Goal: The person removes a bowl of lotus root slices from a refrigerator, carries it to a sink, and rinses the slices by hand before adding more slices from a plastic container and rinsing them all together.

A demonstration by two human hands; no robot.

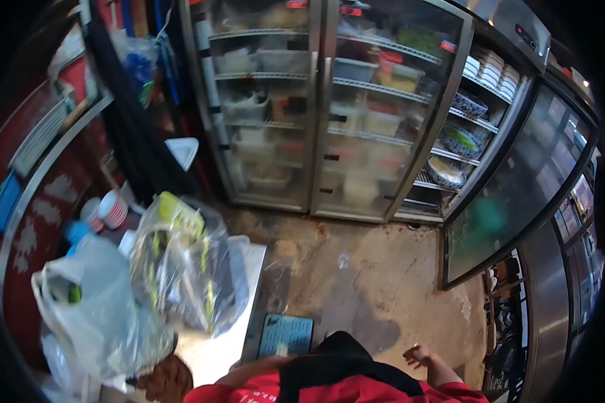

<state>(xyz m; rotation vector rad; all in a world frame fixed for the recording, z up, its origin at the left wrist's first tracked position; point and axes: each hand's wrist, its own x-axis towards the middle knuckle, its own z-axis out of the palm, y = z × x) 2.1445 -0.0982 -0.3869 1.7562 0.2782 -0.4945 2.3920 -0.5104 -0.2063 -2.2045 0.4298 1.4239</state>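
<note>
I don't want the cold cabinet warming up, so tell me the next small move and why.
I'd probably swing the rightmost glass door shut with the right hand. That door stands wide open, leaving the shelved patterned bowls exposed, while the other two glass doors look closed. The right hand looks empty, its fingers apart.

This looks like a commercial kitchen or food storeroom: ahead of the right fingers (412, 354), tall glass-doored refrigerators (323, 127) hold food tubs (355, 70), stacked white dishes (491, 71) and patterned bowls (460, 140).
</note>
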